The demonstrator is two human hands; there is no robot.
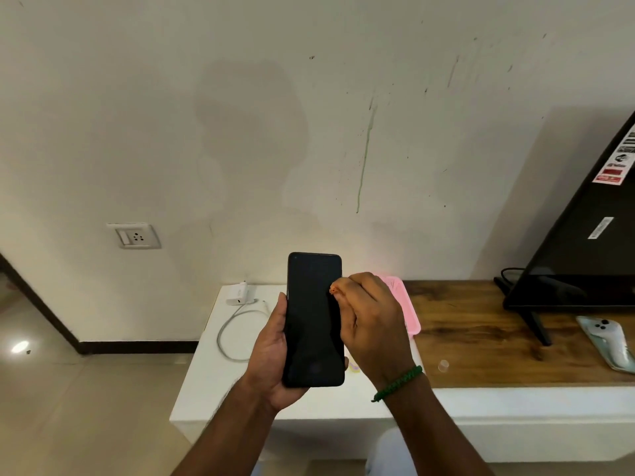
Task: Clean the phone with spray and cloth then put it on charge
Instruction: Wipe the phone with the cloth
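A black phone (314, 321) stands upright with its dark screen facing me, held from the left and below by my left hand (271, 352). My right hand (372, 324) is closed at the phone's right edge, and a small orange scrap (333, 290) sticks out between its fingertips against the screen. I cannot tell what the scrap is. A white charger brick (237, 294) lies on the white table end (206, 389), with its white cable (233, 333) looped in front. A wall socket (135, 236) sits on the wall to the left. No spray bottle shows.
A pink plastic basket (410, 314) sits behind my right hand. On the wooden shelf (481, 338) stand a black TV (584, 242), a small clear cap (444, 365) and another phone (606, 341) lying face down. A yellowish item (354, 368) peeks out under the held phone.
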